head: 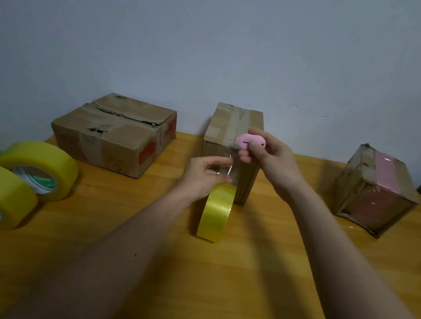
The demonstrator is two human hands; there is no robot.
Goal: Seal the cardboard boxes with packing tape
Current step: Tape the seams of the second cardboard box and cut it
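1. The tall narrow brown cardboard box [233, 146] stood upright at the middle of the wooden worktop [253, 287], close to the wall, with old tape already crossing its top; it was probably set nearest the person because it was the one being sealed.
2. A clear strip of tape [226, 165] ran from the top of the box down its front face to the yellow roll of packing tape [216, 213], which stood on edge just in front of the box, so the strip stayed taut for cutting.
3. The left hand [205, 177] curled round the top of that roll and pinched the strip, apparently to hold it tight and steady.
4. The right hand [269, 158] gripped a small pink oval plastic cutter [249, 142], held up at the box's top front edge just above the strip; this looked like the position for severing the tape, though I could not tell whether the blade touched it.
5. The wide flat brown cardboard box [115, 132], with a torn seam along its top flaps, sat to the left and seemed still unsealed.
6. A cardboard box with a pink taped face [375, 190] sat tilted at the right, well apart.
7. Two spare yellow tape rolls [11, 180] lay touching each other at the left edge, within reach as reserve.
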